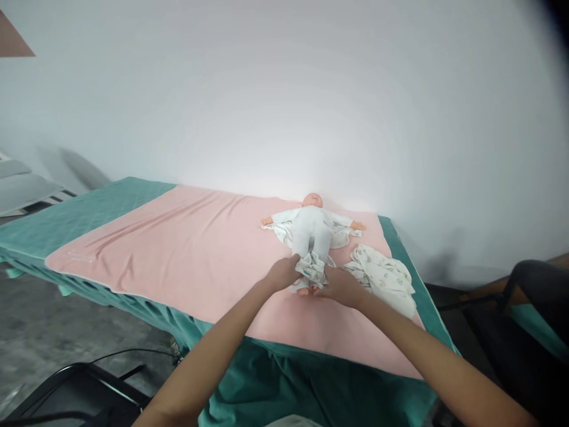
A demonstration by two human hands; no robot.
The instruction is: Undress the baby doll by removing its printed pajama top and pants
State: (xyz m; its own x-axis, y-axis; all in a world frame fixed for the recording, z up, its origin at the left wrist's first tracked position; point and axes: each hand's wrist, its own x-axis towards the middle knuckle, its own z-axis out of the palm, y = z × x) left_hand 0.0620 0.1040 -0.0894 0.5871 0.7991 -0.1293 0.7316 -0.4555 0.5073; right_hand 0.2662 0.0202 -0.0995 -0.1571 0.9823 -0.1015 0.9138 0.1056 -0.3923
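A baby doll (pixel 311 222) in white clothes lies on its back, arms spread wide, its head toward the wall. Around its lower legs sits a pair of bunched white printed baby pants (pixel 312 268). My left hand (pixel 284 273) grips the left edge of the pants. On the other side, my right hand (pixel 342 286) has its fingers closed on the right edge. The doll's feet show just below the cloth. Beneath the doll's arms and back a white printed baby top (pixel 341 238) lies spread out. My fingertips are partly hidden by the fabric.
A crumpled white printed cloth (pixel 384 276) lies right of the doll. The pink blanket (pixel 178 237) covers much of a bed with a green cover (pixel 89 213), against a white wall (pixel 284 95). Black chairs stand at the lower left (pixel 75 394) and right (pixel 533 308).
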